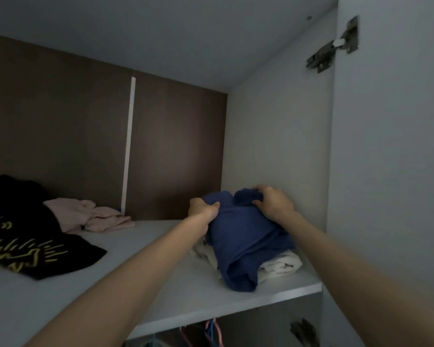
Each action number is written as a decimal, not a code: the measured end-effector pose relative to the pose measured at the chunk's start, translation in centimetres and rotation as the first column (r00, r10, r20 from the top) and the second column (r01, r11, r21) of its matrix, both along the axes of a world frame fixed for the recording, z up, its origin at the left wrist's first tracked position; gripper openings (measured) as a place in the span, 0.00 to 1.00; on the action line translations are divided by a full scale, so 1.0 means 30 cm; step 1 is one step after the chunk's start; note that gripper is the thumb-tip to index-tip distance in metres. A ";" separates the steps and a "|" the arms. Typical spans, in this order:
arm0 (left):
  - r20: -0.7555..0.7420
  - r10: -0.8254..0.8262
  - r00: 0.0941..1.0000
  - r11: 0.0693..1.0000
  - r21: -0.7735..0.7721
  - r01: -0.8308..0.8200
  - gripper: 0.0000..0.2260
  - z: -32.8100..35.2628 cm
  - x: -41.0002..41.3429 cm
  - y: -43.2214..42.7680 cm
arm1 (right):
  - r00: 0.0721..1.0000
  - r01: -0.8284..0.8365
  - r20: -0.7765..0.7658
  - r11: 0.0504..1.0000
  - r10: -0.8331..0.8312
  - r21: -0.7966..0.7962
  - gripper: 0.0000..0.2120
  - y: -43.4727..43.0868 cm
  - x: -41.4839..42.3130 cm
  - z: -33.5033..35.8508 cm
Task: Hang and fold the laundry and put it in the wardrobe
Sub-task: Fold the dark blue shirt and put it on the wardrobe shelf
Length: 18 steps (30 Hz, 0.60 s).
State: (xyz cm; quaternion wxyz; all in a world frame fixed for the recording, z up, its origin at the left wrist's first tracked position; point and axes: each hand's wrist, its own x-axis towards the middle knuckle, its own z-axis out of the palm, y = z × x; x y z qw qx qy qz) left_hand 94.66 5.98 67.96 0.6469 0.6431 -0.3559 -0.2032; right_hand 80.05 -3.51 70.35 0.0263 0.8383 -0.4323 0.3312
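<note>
Two curled grips, left hand [202, 209] and right hand [273, 204], on blue garment [241, 242] beside side wall [273, 146].

Head view faces forward, close, into the wardrobe shelf [161, 284].

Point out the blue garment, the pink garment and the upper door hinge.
blue garment [243, 241], head view, middle of its top fold.
pink garment [95, 216], head view, crumpled middle.
upper door hinge [332, 47], head view, metal arm.
</note>
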 end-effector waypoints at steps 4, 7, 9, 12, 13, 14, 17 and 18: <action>0.398 -0.076 0.914 0.943 0.326 -0.063 0.31 -0.049 0.012 0.024 | 0.987 0.059 -0.152 0.998 -0.056 0.012 0.21 -0.021 0.015 -0.104; 0.680 -0.061 0.731 0.910 0.339 -0.239 0.20 -0.043 0.017 0.050 | 0.984 0.046 -0.168 0.995 -0.060 -0.090 0.20 -0.013 0.018 -0.098; 0.729 0.023 0.684 0.941 0.215 -0.261 0.14 -0.037 0.012 0.051 | 0.996 -0.003 -0.088 0.991 -0.009 -0.133 0.17 0.011 0.030 -0.069; 0.721 0.011 0.692 0.966 0.170 -0.192 0.15 -0.040 0.000 0.025 | 0.985 -0.165 0.060 0.986 0.162 0.040 0.15 0.049 0.059 -0.040; 0.728 -0.049 0.683 0.959 0.227 -0.172 0.17 -0.047 -0.005 0.012 | 0.977 -0.212 0.052 0.970 0.207 0.117 0.16 0.058 0.068 -0.044; 0.733 -0.117 0.670 0.943 0.295 -0.157 0.18 -0.056 -0.010 0.002 | 0.972 -0.232 0.009 0.954 0.235 0.190 0.17 0.063 0.076 -0.055; 0.696 -0.303 0.651 0.877 0.471 -0.096 0.22 -0.092 -0.018 -0.020 | 0.962 -0.186 -0.117 0.908 0.245 0.374 0.20 0.055 0.093 -0.123; 0.676 -0.341 0.653 0.861 0.504 -0.073 0.22 -0.100 -0.022 -0.018 | 0.965 -0.159 -0.123 0.889 0.232 0.430 0.21 0.054 0.096 -0.145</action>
